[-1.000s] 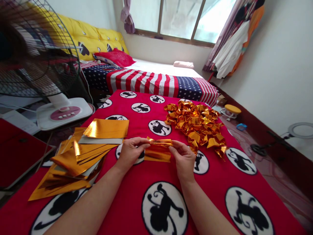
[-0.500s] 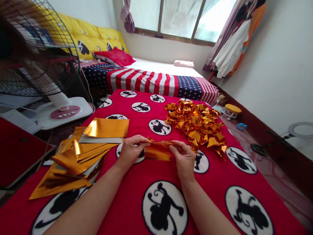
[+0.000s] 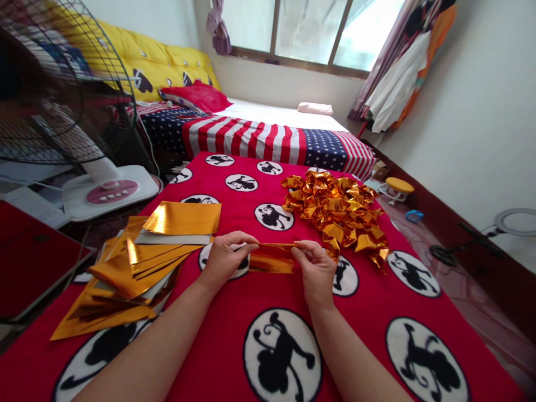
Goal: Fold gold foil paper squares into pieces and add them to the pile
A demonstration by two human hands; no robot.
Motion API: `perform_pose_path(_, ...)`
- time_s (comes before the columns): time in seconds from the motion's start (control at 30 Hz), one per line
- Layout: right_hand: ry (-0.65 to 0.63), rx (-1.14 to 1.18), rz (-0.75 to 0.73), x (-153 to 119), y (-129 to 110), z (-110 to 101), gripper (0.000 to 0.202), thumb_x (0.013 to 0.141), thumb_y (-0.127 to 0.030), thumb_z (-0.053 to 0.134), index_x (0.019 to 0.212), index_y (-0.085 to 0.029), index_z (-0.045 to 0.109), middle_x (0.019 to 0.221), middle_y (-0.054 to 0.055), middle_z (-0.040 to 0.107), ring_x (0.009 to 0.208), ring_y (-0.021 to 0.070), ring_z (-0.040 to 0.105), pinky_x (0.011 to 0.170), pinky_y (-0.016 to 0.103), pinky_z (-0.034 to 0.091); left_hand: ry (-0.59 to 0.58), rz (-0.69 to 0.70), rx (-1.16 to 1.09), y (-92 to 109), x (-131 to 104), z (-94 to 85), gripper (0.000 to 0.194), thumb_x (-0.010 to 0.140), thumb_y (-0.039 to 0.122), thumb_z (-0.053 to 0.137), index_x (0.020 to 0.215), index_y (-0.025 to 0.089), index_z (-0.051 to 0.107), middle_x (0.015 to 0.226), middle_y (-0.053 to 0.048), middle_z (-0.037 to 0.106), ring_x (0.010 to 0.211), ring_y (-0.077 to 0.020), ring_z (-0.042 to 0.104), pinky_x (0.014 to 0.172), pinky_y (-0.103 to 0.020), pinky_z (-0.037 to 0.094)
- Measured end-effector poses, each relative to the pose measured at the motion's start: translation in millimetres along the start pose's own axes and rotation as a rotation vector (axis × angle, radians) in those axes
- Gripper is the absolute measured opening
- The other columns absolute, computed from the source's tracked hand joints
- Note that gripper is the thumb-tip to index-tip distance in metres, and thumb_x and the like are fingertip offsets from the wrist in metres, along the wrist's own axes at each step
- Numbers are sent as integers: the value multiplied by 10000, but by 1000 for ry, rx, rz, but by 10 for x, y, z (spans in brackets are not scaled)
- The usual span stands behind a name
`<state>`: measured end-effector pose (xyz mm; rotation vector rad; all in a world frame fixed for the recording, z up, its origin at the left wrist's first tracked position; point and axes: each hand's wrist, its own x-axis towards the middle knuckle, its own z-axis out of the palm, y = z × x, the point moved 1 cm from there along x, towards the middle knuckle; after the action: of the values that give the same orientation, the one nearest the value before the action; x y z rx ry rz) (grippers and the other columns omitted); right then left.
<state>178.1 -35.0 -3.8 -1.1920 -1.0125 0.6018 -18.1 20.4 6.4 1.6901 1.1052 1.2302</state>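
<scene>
A sheet of gold foil paper [image 3: 271,263] is stretched between my hands over the red cloth, its far edge folded into a narrow strip. My left hand [image 3: 225,255] pinches the strip's left end between thumb and fingers. At the right end, my right hand [image 3: 314,271] grips it the same way. Left of my hands lies a loose, fanned stack of flat gold foil sheets [image 3: 184,218], some showing grey backs. Beyond my right hand is a heap of folded gold foil pieces [image 3: 335,209].
The red cloth [image 3: 201,357] bears monkey prints in white circles. An electric fan [image 3: 111,187] stands at the left. Behind is a bed with a stars-and-stripes cover [image 3: 251,139]. On the floor at right are a yellow-topped stool [image 3: 399,186] and a ring-shaped stand [image 3: 515,221].
The folded strip at the sheet's far edge looks flatter and straighter. Both hands keep nearly the same place and hold.
</scene>
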Motion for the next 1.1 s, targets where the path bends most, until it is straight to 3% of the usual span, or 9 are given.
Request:
perform_pose_path(0.27,10,-30,-47,2,-42,6,99,764,-292,717,780,-197,695,818,15,628,774,154,582,698,278,464,7,0,23,0,-3,-8,151,726,341,725,776,200,748,782,-32,736,750,-182,663,731,-266,503)
perform_pose_path(0.43,29,-117,-82,0,-64,-6,97,771,-296,703,780,-199,698,901,43,644,847,181,599,689,285,452,10,25,23,17,-5,-7,144,727,335,727,773,202,754,796,-37,742,758,-183,672,739,-265,513)
perform_pose_path(0.6,-7,-118,-41,-28,-114,9,84,811,-281,658,795,-202,682,954,48,710,909,201,633,857,347,449,25,8,18,34,-12,-3,141,728,330,731,772,199,758,782,-34,743,744,-181,672,727,-261,516)
perform_pose_path(0.83,31,-134,2,-62,-140,39,119,799,-308,667,771,-192,677,741,5,670,697,157,592,704,283,449,52,-15,32,79,-24,11,130,716,310,734,759,189,757,751,-33,745,717,-179,670,692,-253,510)
perform_pose_path(1.1,90,-163,-97,-85,-102,28,108,830,-291,647,814,-185,640,750,9,633,709,151,591,689,276,457,25,-150,-118,178,-25,54,180,654,325,765,715,156,754,695,-47,741,640,-172,661,610,-236,513)
